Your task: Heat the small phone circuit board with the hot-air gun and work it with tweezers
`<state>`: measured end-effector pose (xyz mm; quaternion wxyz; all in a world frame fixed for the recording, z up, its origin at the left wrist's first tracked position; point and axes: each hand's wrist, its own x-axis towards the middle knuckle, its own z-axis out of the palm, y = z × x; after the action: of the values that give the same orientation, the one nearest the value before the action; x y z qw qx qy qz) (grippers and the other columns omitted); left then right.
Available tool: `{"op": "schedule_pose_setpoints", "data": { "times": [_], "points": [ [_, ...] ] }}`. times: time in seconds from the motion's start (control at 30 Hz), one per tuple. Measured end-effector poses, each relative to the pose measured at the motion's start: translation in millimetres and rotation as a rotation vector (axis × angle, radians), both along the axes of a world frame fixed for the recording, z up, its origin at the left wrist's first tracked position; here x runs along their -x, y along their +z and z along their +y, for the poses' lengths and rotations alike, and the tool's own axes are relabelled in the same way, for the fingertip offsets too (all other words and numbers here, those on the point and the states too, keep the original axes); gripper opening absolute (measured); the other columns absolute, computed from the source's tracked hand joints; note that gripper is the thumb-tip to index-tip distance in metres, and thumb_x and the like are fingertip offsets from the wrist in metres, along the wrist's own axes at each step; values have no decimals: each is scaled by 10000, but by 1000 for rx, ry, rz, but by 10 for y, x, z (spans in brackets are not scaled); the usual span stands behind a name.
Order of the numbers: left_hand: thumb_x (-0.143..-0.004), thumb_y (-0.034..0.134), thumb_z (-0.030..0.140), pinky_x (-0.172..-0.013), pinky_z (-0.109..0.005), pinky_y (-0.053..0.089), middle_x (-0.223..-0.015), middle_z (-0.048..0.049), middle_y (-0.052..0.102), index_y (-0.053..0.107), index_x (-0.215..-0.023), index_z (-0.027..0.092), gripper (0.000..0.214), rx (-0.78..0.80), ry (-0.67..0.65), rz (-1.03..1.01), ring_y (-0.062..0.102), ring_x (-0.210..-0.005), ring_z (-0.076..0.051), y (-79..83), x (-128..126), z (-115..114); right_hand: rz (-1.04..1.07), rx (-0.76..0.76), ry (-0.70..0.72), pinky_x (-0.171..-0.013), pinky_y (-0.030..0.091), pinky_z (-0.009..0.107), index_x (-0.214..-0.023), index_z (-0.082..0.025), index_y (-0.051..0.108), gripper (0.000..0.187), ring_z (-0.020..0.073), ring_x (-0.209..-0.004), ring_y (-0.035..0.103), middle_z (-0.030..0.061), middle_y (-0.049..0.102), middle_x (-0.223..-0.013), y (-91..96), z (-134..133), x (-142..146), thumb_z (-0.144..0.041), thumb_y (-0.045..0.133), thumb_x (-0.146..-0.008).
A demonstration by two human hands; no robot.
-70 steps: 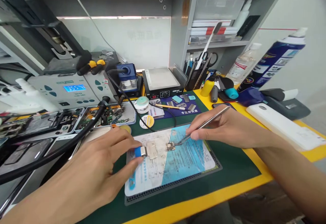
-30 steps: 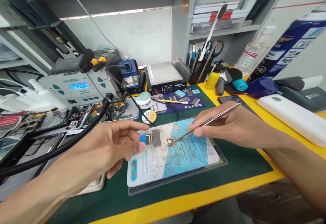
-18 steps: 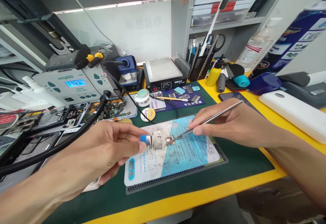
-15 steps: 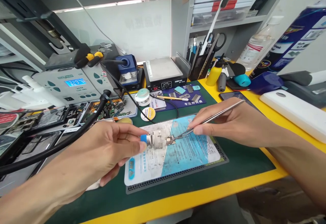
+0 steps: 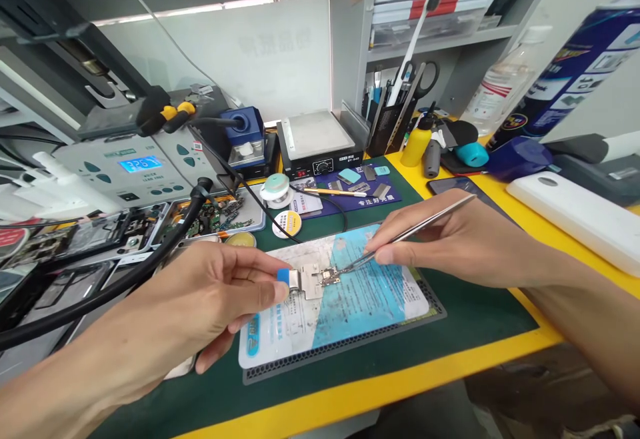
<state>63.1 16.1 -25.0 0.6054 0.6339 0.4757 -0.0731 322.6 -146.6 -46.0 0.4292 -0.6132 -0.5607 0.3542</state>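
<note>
My left hand pinches a flat metal piece with a blue end between thumb and fingers, over the left half of a blue-and-white sheet. In my right hand is a pair of tweezers, held like a pen and slanting down to the left. The tweezer tips meet the right side of a small circuit board. This board sits at the right edge of the metal piece; whether it rests on it or just overlaps it I cannot tell.
A black hose crosses in front at the left, near my left forearm. Behind stand a hot-air station with a lit display and a small heating plate. A brush lies on a purple mat. A phone is beyond my right hand.
The metal piece and the small circuit board have come together, and the metal plate now shows plainly beside the board. The view has shifted slightly. Both hands keep their grips.
</note>
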Motion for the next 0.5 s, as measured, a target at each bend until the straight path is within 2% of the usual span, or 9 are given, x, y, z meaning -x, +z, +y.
{"op": "schedule_pose_setpoints", "data": {
  "times": [0.13, 0.23, 0.37, 0.5],
  "points": [
    [-652, 878, 621, -309, -160, 262, -530, 65, 428, 710, -1124, 201, 653, -1, -27, 12, 341, -340, -59, -22, -9, 3, 5, -6, 5, -600, 565, 293, -949, -313, 887, 148, 277, -842, 772, 44, 846, -951, 8, 1, 7, -313, 873, -802],
    [-672, 863, 624, -315, -155, 256, -522, 74, 385, 716, -1110, 201, 626, -34, -36, 10, 317, -352, -52, 43, -47, -27, 12, 9, 9, -621, 570, 301, -972, -284, 886, 166, 279, -860, 767, 53, 845, -964, 26, 12, 12, -303, 868, -808],
    [-703, 861, 603, -363, -138, 301, -601, 45, 476, 726, -1054, 219, 537, -118, -79, 70, 377, -430, -50, 154, -94, -51, 19, 25, 13, -625, 561, 304, -974, -265, 885, 177, 280, -876, 757, 59, 844, -974, 46, 11, 14, -289, 873, -799],
    [-728, 816, 657, -393, -131, 259, -647, 21, 552, 743, -1074, 266, 527, -199, -175, 44, 375, -471, -51, 95, -73, 5, 22, 21, 17, -616, 564, 302, -977, -288, 883, 174, 280, -884, 762, 51, 843, -984, 41, -1, 10, -312, 872, -805]
  ]
}}
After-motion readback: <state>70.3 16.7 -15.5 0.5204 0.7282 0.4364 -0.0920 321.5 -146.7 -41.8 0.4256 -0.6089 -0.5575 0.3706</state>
